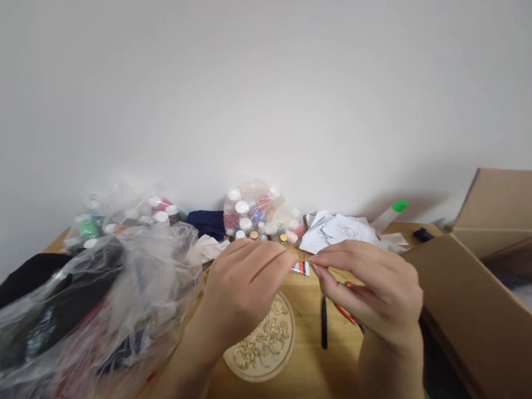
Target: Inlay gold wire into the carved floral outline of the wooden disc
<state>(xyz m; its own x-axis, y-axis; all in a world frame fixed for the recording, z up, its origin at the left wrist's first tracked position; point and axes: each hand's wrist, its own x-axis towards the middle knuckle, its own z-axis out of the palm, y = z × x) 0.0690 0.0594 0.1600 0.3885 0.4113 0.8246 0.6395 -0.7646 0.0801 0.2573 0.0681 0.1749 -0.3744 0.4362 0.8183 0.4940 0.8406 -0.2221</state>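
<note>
My left hand (246, 289) is raised over the wooden table, its fingers pinched together at the right. Facing it, my right hand (372, 283) has thumb and index finger pinched, with its fingertips a small gap from the left ones. Whatever is between the fingertips is too small to make out. Below and partly behind my left hand lies a round pale board (261, 370) with curled gold-coloured wire pieces (265, 344) on it. A black stick-like tool (324, 323) and a red-handled tool (345, 313) lie on the table near my right hand.
Clear plastic bags (151, 279) of materials cover the left side. Bagged bottles (252, 207), papers with drawings (339, 229) and a green-capped tube (392, 213) stand or lie along the back wall. An open cardboard box (488, 316) fills the right side.
</note>
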